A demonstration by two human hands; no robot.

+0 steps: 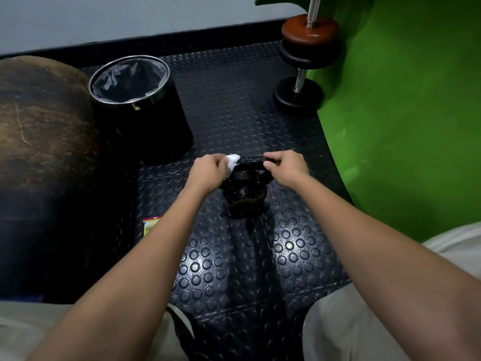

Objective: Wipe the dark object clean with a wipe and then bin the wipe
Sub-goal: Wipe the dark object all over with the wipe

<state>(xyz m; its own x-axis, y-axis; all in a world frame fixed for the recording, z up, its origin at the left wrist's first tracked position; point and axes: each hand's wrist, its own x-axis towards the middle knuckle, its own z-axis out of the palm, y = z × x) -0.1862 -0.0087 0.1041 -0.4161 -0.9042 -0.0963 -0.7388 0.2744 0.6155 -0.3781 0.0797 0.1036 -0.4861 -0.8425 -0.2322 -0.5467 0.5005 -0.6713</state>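
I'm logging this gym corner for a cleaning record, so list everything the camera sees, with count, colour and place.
kettlebell: one, black, on the floor at centre, held by its handle
wipe: one, white, pressed on the left end of the kettlebell's handle
bin: one, black with a metal rim and a dark liner, behind and left of the kettlebell
dumbbell: one, black plates with a brown top plate, standing upright far right by the green wall
ball: one, large, brown, at the left edge
packet: one, yellow and red, on the floor left of the left arm
floor mat: black, studded
left hand: holds the wipe
right hand: grips the handle's right end
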